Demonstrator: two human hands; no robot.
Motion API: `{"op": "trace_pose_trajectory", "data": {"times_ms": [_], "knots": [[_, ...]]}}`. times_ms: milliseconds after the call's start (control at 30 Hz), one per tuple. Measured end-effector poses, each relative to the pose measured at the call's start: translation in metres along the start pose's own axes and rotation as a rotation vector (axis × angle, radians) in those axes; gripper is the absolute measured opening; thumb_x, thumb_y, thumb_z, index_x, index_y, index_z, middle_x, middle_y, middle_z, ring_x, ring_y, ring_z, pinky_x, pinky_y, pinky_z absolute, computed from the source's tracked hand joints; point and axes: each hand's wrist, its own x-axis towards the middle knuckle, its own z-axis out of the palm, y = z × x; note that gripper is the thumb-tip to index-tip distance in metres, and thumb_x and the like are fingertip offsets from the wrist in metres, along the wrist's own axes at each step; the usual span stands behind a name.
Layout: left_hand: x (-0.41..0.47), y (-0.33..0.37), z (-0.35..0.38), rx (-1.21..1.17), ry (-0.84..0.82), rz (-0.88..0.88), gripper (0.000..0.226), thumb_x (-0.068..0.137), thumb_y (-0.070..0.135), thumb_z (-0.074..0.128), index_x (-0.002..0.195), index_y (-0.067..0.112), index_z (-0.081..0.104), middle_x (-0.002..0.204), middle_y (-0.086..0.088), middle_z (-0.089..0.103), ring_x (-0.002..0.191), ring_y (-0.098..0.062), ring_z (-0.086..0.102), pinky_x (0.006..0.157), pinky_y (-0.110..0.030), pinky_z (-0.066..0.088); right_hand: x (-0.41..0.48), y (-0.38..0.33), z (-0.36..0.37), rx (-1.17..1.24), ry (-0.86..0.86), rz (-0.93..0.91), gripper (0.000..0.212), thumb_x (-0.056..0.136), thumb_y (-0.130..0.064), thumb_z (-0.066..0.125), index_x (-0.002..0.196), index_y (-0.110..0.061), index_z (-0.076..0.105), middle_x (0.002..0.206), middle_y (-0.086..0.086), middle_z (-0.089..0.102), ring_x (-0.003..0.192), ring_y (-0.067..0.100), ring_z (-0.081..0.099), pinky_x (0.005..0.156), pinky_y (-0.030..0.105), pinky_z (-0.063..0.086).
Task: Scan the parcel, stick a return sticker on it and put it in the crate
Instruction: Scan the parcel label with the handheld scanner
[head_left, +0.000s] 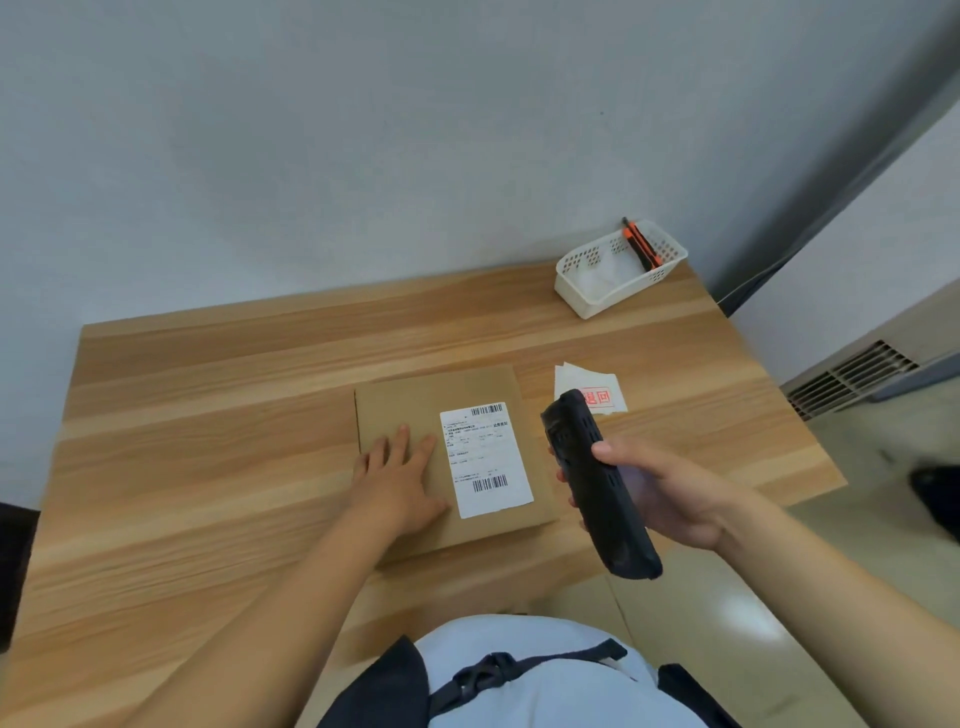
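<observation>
The flat brown cardboard parcel (447, 457) lies mid-desk toward the near edge, its white shipping label (485, 460) face up, long axis running away from me, barcodes at the label's far and near ends. My left hand (397, 480) rests flat on the parcel's left half, fingers spread. My right hand (660, 491), just right of the parcel, wraps the black scanner (597, 480), its head pointing away past the label's right side. Return stickers (592, 389) lie beyond, toward the desk's right edge; a white basket (618, 267) sits at the far right corner.
</observation>
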Motion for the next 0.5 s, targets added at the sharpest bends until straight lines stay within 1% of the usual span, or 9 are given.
{"op": "trace_pose_trajectory", "data": {"times_ms": [67,167,233,300,333,367,433,467,500], "knots": [[0.0,0.001,-0.002,0.014,-0.013,0.005,0.095,0.083,0.063,0.053,0.155,0.039,-0.004,0.165,-0.001,-0.016,0.152,-0.03,-0.009,0.121,-0.045,0.001,-0.005,-0.005,0.005,-0.113,-0.011,0.043,0.072,0.058,-0.049,0.084,0.116,-0.009,0.069,0.108,0.01,0.066,0.098,0.027,0.061,0.091,0.049,0.051],[0.001,-0.001,-0.002,-0.004,-0.026,0.018,0.096,0.084,0.063,0.053,0.156,0.037,-0.005,0.165,-0.002,-0.018,0.151,-0.031,-0.011,0.121,-0.045,0.001,-0.009,-0.018,0.016,-0.337,0.032,0.154,0.053,0.062,-0.044,0.079,0.109,-0.02,0.074,0.099,0.001,0.07,0.097,0.024,0.062,0.098,0.051,0.051],[0.001,-0.003,0.0,-0.018,-0.028,0.031,0.096,0.084,0.063,0.053,0.156,0.036,-0.006,0.165,-0.003,-0.018,0.151,-0.032,-0.012,0.122,-0.045,0.001,-0.009,-0.029,0.026,-0.572,0.093,0.224,0.045,0.064,-0.042,0.079,0.106,-0.028,0.074,0.093,-0.002,0.073,0.092,0.022,0.065,0.091,0.044,0.055],[0.001,-0.004,0.002,-0.033,-0.025,0.04,0.096,0.084,0.062,0.052,0.156,0.036,-0.006,0.165,-0.003,-0.018,0.151,-0.033,-0.012,0.122,-0.046,0.001,-0.007,-0.038,0.036,-0.817,0.151,0.276,0.043,0.065,-0.039,0.083,0.104,-0.025,0.07,0.09,0.007,0.072,0.075,0.023,0.07,0.073,0.038,0.059],[0.001,-0.005,0.003,-0.04,-0.024,0.043,0.096,0.084,0.061,0.052,0.156,0.035,-0.006,0.165,-0.004,-0.018,0.151,-0.034,-0.012,0.122,-0.046,0.001,-0.006,-0.041,0.042,-0.934,0.178,0.305,0.047,0.063,-0.039,0.084,0.103,-0.022,0.067,0.087,0.01,0.071,0.063,0.024,0.07,0.065,0.036,0.059],[0.002,-0.005,0.003,-0.049,-0.023,0.045,0.096,0.084,0.06,0.053,0.156,0.035,-0.005,0.165,-0.004,-0.018,0.151,-0.034,-0.012,0.122,-0.047,0.001,-0.003,-0.043,0.048,-1.07,0.206,0.338,0.051,0.06,-0.043,0.084,0.101,-0.021,0.062,0.085,0.01,0.072,0.057,0.023,0.07,0.06,0.033,0.057],[0.002,-0.005,0.003,-0.067,-0.019,0.048,0.096,0.084,0.06,0.055,0.156,0.035,-0.003,0.165,-0.004,-0.017,0.151,-0.034,-0.012,0.122,-0.047,0.001,0.003,-0.043,0.055,-1.372,0.274,0.382,0.055,0.056,-0.052,0.081,0.095,-0.022,0.056,0.081,0.002,0.07,0.057,0.02,0.068,0.061,0.031,0.054],[0.003,-0.005,0.003,-0.074,-0.017,0.046,0.096,0.084,0.059,0.056,0.156,0.035,-0.002,0.165,-0.004,-0.017,0.151,-0.034,-0.012,0.122,-0.048,0.001,0.007,-0.042,0.057,-1.479,0.3,0.393,0.056,0.055,-0.055,0.079,0.093,-0.022,0.055,0.08,-0.001,0.068,0.061,0.019,0.066,0.063,0.031,0.052],[0.003,-0.004,0.003,-0.079,-0.015,0.042,0.096,0.084,0.059,0.058,0.157,0.035,-0.001,0.165,-0.004,-0.016,0.151,-0.034,-0.011,0.122,-0.048,0.002,0.01,-0.041,0.059,-1.526,0.312,0.407,0.056,0.053,-0.058,0.078,0.09,-0.023,0.055,0.079,-0.002,0.068,0.064,0.019,0.066,0.063,0.031,0.051]]}}
